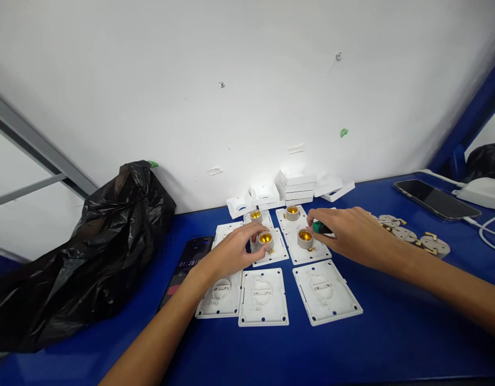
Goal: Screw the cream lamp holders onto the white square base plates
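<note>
My left hand (239, 247) has its thumb and fingers closed around a round lamp socket (265, 239) with a brass-coloured threaded inside, seated on a white plastic plate (277, 252). In my right hand (346, 233) is a screwdriver (320, 228) with a green and black handle; its tip is hidden. Just left of that hand, another lamp socket (305, 238) sits on its own white plate (312, 254). Two more sockets stand behind, one at the back left (256, 215) and one at the back right (292, 212).
Bare white plates (264, 311) lie in front on the blue table (295, 354). White covers (298, 187) are stacked by the wall. Right are several loose socket parts (434, 245) and a phone (436, 198) with a cable. Left lie a black bag (122, 241) and another phone (191, 257).
</note>
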Demonstrator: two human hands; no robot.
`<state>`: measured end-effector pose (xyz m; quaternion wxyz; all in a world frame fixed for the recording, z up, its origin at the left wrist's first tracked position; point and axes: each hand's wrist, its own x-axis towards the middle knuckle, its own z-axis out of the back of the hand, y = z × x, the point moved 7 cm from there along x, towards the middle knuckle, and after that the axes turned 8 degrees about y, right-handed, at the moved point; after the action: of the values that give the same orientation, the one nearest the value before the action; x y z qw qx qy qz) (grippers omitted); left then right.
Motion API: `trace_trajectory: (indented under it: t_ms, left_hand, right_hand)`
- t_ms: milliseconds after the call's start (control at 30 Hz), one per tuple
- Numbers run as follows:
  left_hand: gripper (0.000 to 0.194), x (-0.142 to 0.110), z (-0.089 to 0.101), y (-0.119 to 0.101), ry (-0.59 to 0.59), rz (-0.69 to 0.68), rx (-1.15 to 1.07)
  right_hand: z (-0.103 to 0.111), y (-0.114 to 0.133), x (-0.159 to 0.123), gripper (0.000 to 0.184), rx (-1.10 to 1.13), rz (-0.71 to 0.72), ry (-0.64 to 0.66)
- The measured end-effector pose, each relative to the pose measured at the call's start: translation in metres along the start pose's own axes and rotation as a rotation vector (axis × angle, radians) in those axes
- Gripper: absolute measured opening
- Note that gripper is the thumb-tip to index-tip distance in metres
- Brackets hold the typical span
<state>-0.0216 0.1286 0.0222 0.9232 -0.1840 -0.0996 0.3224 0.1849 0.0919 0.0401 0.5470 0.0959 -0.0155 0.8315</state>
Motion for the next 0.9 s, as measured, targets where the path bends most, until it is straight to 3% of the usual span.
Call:
trace_trajectory:
  t_ms: [167, 267, 500, 633, 767, 900]
  left_hand:
    - [0.034, -0.001, -0.003, 0.002, -0.033, -0.022, 0.098]
    - [0.031, -0.002, -0.001, -0.001, -0.054, -0.045, 0.165]
    - [0.019, -0.004, 0.006, -0.012, -0.129, -0.098, 0.267]
    - [0.016, -0.004, 0.005, -0.018, -0.153, -0.127, 0.295]
    - [0.017, -0.006, 0.007, -0.031, -0.198, -0.181, 0.333]
    - [0.017, -0.010, 0.006, -0.049, -0.234, -0.248, 0.350]
  right_hand:
    - [-0.003, 0.001, -0.006, 0.020, -0.041, 0.023, -0.006]
    - [-0.002, 0.005, -0.007, 0.022, -0.046, 0.108, 0.001]
    - [0.007, 0.031, -0.023, 0.022, -0.183, 0.287, -0.054]
    - [0.004, 0.055, -0.036, 0.036, -0.181, 0.405, -0.062]
    - [0.000, 0.075, -0.049, 0.029, -0.129, 0.510, -0.100]
    - [0.014, 0.072, -0.051, 0.010, -0.095, 0.470, -0.178]
